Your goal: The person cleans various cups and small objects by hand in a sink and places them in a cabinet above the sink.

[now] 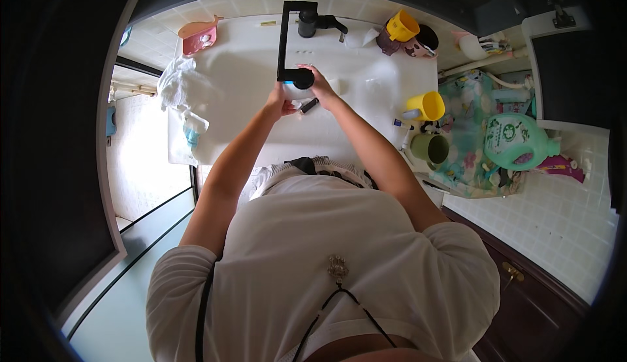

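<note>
Over the white sink, my left hand (282, 103) is closed at the lower left of a black round spout end (301, 78). Its curled fingers are beside a pale thing with a bright blue edge (288, 83), mostly hidden under the spout, so I cannot make out what it is. My right hand (320, 86) reaches up on the other side of the spout end, its fingertips showing just above it. The spout hides most of what that hand touches. Just below the hands, a small dark stick-like piece (309, 105) slants over the basin.
The white sink (235, 110) has a black faucet (307, 24) at its back. A pink soap dish (198, 35) and white cloth (179, 82) are left. A yellow cup (402, 25), yellow mug (429, 106), green cup (429, 148) and green detergent jug (516, 141) stand right.
</note>
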A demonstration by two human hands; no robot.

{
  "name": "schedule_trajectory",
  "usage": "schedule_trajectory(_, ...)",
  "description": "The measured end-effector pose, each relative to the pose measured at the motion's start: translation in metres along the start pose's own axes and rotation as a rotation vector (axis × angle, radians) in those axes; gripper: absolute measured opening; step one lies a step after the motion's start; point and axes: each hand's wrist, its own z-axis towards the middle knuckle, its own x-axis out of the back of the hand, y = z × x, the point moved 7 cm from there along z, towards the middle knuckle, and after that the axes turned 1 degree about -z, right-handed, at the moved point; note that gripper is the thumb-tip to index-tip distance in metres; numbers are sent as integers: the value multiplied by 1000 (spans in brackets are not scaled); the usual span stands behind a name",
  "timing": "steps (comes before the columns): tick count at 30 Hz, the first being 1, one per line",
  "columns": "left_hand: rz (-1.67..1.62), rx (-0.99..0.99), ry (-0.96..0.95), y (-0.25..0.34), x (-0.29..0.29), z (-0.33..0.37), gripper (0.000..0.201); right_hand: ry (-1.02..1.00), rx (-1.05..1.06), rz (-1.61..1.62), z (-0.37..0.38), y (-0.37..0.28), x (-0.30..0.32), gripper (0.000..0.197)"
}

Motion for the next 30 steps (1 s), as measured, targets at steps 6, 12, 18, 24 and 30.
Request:
schedule_trajectory(6, 34, -19, 37, 6, -15, 23, 64, 378, 37, -290, 21, 42, 44, 52)
schedule_trajectory(12, -113, 135, -508, -2, -32, 17, 69, 442, -413, -13, 14, 55, 38, 82)
schedule_trajectory(18, -451, -128, -365, 27, -49, 8, 55, 321, -408, 47, 5, 39, 29, 84)
schedule_trajectory(24, -482, 44, -335, 17, -58, 0, 55, 509, 294, -691, -22, -1, 20, 84)
schedule_trajectory(30, -222, 115, -372, 3, -58, -7, 64, 528, 154, -677, -39, -5, 32, 69)
